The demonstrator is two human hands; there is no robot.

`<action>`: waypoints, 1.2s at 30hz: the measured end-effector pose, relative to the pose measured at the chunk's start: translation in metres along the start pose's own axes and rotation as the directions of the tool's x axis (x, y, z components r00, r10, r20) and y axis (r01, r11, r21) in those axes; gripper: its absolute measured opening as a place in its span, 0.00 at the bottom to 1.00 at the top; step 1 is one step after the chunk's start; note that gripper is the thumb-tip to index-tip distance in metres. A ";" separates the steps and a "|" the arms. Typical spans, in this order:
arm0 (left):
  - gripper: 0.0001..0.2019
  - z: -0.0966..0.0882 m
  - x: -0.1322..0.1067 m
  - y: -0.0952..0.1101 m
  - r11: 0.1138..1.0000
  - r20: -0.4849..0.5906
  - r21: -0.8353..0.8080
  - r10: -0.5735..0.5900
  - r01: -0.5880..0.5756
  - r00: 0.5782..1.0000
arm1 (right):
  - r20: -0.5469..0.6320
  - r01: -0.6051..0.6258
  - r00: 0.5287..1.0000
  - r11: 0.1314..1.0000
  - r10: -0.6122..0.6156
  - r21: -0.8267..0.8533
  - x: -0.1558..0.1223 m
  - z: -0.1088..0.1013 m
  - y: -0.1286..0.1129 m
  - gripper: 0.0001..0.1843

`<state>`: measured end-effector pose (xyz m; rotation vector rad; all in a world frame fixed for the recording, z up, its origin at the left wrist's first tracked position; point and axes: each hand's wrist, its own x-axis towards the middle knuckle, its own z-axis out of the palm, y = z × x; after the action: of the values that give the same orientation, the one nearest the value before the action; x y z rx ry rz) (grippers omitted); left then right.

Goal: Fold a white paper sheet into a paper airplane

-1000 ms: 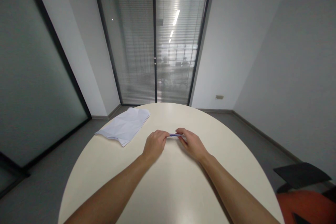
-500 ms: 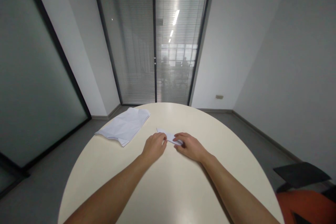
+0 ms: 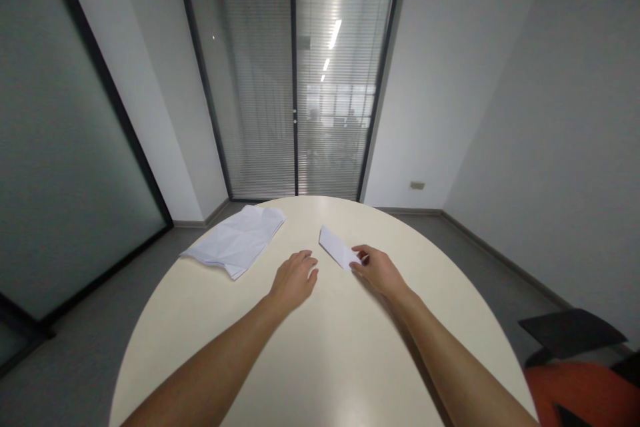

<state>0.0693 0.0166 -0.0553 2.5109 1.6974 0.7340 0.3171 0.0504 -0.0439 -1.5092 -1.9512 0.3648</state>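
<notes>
A small folded piece of white paper (image 3: 336,247) slants above the round cream table (image 3: 325,360), near its middle. My right hand (image 3: 377,270) pinches the paper's near right corner between thumb and fingers. To the left, my left hand (image 3: 296,277) is apart from the paper, its fingers loosely bent and spread, with nothing in them. Farther left lies a stack of creased white paper sheets (image 3: 237,240) by the table's edge.
An orange and black chair (image 3: 575,387) stands at the lower right, beside the table. Beyond the far edge is a glass door with blinds (image 3: 295,87). Walls rise on both sides, with a frosted glass panel (image 3: 65,120) at left.
My left hand has let go of the folded paper and its fingers have opened. My right hand has moved slightly right, turning the paper so its far end points up and left.
</notes>
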 end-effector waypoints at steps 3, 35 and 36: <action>0.13 0.000 0.000 0.000 1.000 0.001 0.003 0.001 -0.001 1.000 | -0.067 -0.119 0.990 0.989 0.125 0.091 0.005 0.000 0.009 0.19; 0.12 0.001 -0.001 0.001 0.999 -0.013 -0.004 0.032 -0.032 0.999 | 0.104 -0.334 0.941 0.928 0.321 0.165 0.007 -0.017 0.042 0.09; 0.12 0.000 -0.001 0.001 0.999 -0.012 -0.006 0.032 -0.032 0.999 | 0.094 -0.334 0.942 0.927 0.322 0.171 0.007 -0.017 0.043 0.09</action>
<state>0.0703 0.0152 -0.0556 2.5406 1.6588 0.7565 0.3593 0.0671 -0.0530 -1.7170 -1.6557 0.7273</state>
